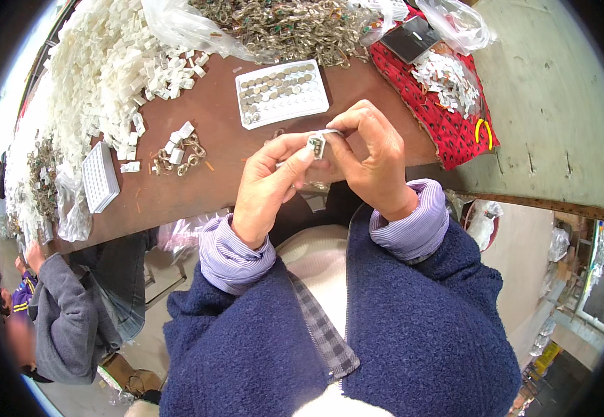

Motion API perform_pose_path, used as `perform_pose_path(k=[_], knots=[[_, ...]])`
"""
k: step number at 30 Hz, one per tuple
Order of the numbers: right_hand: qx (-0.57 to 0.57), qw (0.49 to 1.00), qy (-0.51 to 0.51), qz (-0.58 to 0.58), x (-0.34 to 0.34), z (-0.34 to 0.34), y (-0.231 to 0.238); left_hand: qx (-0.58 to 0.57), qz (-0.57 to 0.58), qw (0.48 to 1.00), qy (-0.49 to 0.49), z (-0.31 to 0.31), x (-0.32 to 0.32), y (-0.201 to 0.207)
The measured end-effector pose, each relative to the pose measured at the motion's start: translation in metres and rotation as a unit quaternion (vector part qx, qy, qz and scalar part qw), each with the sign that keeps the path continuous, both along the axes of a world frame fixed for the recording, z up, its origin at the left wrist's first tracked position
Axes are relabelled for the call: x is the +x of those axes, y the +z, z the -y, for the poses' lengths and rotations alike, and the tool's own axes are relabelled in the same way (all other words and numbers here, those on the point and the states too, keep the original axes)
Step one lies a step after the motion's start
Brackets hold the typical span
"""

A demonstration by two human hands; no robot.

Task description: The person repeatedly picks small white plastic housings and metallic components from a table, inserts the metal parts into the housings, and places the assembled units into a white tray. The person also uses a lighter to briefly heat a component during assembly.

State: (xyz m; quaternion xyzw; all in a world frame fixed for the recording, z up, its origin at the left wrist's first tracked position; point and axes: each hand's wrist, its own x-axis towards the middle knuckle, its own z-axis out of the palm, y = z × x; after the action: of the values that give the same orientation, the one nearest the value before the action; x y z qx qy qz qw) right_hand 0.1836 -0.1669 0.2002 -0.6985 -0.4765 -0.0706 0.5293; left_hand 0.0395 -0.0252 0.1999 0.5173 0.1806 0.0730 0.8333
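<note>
Over the near edge of the brown table (211, 104), my left hand (260, 186) pinches a small white plastic housing (316, 145) between thumb and fingers. Metal shows inside its open end. My right hand (375, 160) is closed in a pinch at the upper edge of the same housing; a thin, light piece shows at its fingertips, too small to name. Just beyond my hands lies a white tray (302, 106) with rows of round metal pieces. To the left, several white housings (186, 130) lie beside curved metal parts (194, 144).
A large heap of white housings (100, 62) covers the far left, with a metal-part heap (288, 28) at the back. A stack of white trays (100, 177) stands left. On the right, red patterned cloth (448, 149) bears small white pieces (448, 80). Another person's grey sleeve (72, 313) shows at left.
</note>
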Motion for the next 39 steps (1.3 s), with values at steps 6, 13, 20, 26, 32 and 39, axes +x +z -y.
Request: perform_pose_path(k=[6,13,20,26,32,39], knots=[[0.063,0.996,0.042,-0.049,0.003,0.025,-0.004,-0.006,0.038,0.999,0.038,0.022,0.023,-0.004],[0.006,0.995,-0.066,0.070,0.025,0.070,-0.011,-0.042,-0.028,0.997,-0.056,0.057,0.068,-0.006],[-0.068,0.984,-0.138,0.087,0.080,0.111,-0.012,-0.154,-0.019,0.982,-0.108,0.044,0.108,-0.009],[-0.225,0.909,-0.294,0.190,0.136,0.134,-0.038,-0.099,0.008,0.992,-0.072,0.038,0.107,-0.013],[-0.222,0.906,-0.298,0.203,0.110,0.160,-0.037,-0.070,-0.010,0.994,-0.079,0.040,0.104,-0.013],[-0.132,0.924,-0.334,0.131,0.124,0.159,-0.041,-0.060,-0.003,0.995,-0.078,0.049,0.098,-0.010]])
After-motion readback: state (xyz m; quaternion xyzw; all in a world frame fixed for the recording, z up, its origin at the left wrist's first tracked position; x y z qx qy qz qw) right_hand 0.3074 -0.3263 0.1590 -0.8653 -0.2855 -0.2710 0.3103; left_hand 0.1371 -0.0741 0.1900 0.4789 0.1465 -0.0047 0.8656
